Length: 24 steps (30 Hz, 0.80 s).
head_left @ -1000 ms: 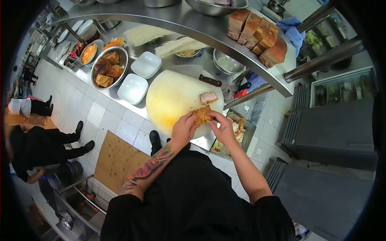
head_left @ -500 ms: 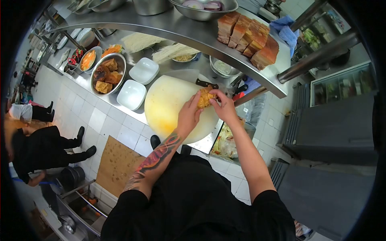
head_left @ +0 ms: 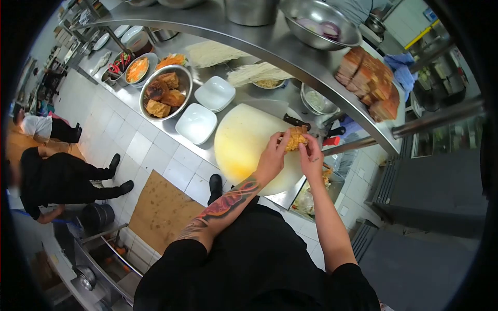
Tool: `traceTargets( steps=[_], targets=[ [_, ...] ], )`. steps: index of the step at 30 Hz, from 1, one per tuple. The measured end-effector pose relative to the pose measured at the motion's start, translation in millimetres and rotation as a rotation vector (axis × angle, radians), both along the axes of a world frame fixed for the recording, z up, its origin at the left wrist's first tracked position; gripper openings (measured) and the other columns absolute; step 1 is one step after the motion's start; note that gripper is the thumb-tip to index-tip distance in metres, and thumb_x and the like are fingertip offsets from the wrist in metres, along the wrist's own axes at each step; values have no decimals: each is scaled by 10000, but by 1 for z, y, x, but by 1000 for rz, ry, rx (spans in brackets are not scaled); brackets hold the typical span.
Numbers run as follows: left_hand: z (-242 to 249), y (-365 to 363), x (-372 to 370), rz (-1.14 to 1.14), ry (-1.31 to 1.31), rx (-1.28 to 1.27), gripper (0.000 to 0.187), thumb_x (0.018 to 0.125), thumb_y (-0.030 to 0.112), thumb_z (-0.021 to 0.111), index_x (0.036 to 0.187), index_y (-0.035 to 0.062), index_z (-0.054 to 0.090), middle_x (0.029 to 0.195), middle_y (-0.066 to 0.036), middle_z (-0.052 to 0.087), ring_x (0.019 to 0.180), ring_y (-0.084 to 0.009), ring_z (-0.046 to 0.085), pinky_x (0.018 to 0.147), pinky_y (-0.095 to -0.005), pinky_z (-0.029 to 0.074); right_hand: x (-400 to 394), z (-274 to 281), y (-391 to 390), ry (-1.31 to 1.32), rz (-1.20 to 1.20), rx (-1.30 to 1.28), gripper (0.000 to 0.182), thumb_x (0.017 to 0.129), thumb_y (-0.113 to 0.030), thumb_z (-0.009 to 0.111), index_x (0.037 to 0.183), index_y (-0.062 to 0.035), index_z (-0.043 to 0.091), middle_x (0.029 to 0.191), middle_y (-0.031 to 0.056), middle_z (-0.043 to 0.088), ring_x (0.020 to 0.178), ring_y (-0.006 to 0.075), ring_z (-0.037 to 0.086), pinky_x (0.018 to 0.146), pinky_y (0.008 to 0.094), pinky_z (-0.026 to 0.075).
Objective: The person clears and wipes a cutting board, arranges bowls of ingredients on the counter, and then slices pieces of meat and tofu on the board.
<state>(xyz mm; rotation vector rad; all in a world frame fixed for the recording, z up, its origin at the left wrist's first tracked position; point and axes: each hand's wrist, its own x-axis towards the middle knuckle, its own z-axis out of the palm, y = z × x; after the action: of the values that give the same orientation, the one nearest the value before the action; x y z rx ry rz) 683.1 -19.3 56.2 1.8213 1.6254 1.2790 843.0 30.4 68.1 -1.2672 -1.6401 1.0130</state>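
A golden-brown, bumpy piece of cooked meat [head_left: 296,138] is held between my two hands over the right part of a round, yellow-stained cutting board [head_left: 238,137]. My left hand [head_left: 272,159] closes its fingers on the near left side of the piece. From the right, my right hand [head_left: 312,158] pinches it with thumb and fingers. Just beyond them lies a knife [head_left: 297,122] with a black handle, its blade pointing left. Larger browned chunks sit in a steel bowl [head_left: 189,78] left of the board. White square bowls [head_left: 196,123] stand between.
A steel shelf [head_left: 295,65] crosses above the counter, bearing roasted pork belly slabs [head_left: 369,85] and a bowl [head_left: 350,41] of red onion. Dry white noodles [head_left: 259,74] lie behind the board. A co-worker [head_left: 62,179] stands at left, near a cardboard sheet [head_left: 161,212] on the floor.
The camera view has turned, so the counter and board appear further right and slightly lower. Both hands still hold the piece of meat, with small finger shifts.
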Motion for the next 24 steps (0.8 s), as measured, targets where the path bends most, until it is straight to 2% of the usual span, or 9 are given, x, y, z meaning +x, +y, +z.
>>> traceTargets(
  steps=[2, 6, 7, 9, 13, 17, 19, 22, 24],
  targets=[
    [5, -2, -16, -20, 10, -48, 832, 835, -105, 635, 1589, 111, 358, 1395, -207, 465, 1107, -372, 617, 888, -423, 559, -18, -6, -1, 122, -7, 60, 293, 1026, -55, 618, 1316, -43, 576, 1025, 23, 676, 866, 64, 607, 752, 225, 490],
    [24, -4, -76, 22, 38, -39, 866, 813, -114, 639, 1596, 78, 322, 1405, -235, 470, 1165, -418, 583, 947, -448, 533, -83, 14, -2, 87, -1, 18, 288, 1004, -82, 639, 1290, -58, 618, 974, 54, 699, 857, 77, 627, 763, 239, 518],
    [31, -4, -102, 50, 75, -14, 886, 803, -112, 649, 1598, 51, 295, 1399, -255, 479, 1182, -437, 570, 968, -461, 519, -109, 24, -1, 91, 21, 31, 290, 1002, -81, 641, 1290, -59, 619, 902, 21, 679, 789, 62, 583, 704, 229, 489],
    [49, -9, -158, 91, 125, -48, 917, 784, -100, 671, 1595, -4, 253, 1386, -290, 497, 1207, -471, 552, 999, -480, 500, -169, 22, 7, 201, 90, 28, 290, 985, -116, 663, 1269, -70, 627, 881, 46, 704, 746, 102, 623, 696, 264, 513],
    [56, -20, -270, 92, 204, -360, 927, 762, -39, 719, 1566, -62, 258, 1364, -311, 535, 1229, -491, 551, 1018, -482, 490, -273, 43, 20, -189, 238, -236, 301, 935, -247, 695, 1187, -89, 647, 1039, 189, 742, 878, 335, 732, 798, 404, 568],
    [-1, -7, -343, 24, 270, -514, 776, 747, 34, 714, 1460, -50, 418, 1273, -289, 605, 1213, -456, 578, 1009, -474, 497, -336, -27, 30, -376, 319, -239, 301, 930, -272, 685, 1160, -79, 654, 1105, 204, 732, 1000, 376, 711, 875, 450, 556],
    [-6, 3, -356, -46, 199, -678, 593, 732, 102, 729, 1276, -35, 537, 1192, -284, 646, 1186, -438, 602, 1020, -460, 495, -351, -39, 31, -365, 278, -470, 302, 927, -276, 679, 1153, -77, 652, 1118, 207, 723, 1059, 386, 691, 915, 479, 539],
    [5, 17, -356, -48, 94, -920, 513, 745, 112, 728, 1210, -22, 558, 1169, -289, 656, 1160, -449, 616, 992, -478, 507, -361, -44, 36, -467, 261, -452, 294, 931, -264, 675, 1152, -72, 650, 1114, 200, 724, 1065, 395, 687, 914, 479, 544],
    [-8, 22, -355, -17, 160, -885, 501, 751, 112, 721, 1207, -23, 564, 1157, -294, 661, 1142, -456, 624, 979, -483, 513, -366, -40, 35, -501, 266, -407, 290, 935, -265, 671, 1151, -74, 650, 1114, 196, 725, 1068, 397, 686, 917, 478, 545]
  ],
)
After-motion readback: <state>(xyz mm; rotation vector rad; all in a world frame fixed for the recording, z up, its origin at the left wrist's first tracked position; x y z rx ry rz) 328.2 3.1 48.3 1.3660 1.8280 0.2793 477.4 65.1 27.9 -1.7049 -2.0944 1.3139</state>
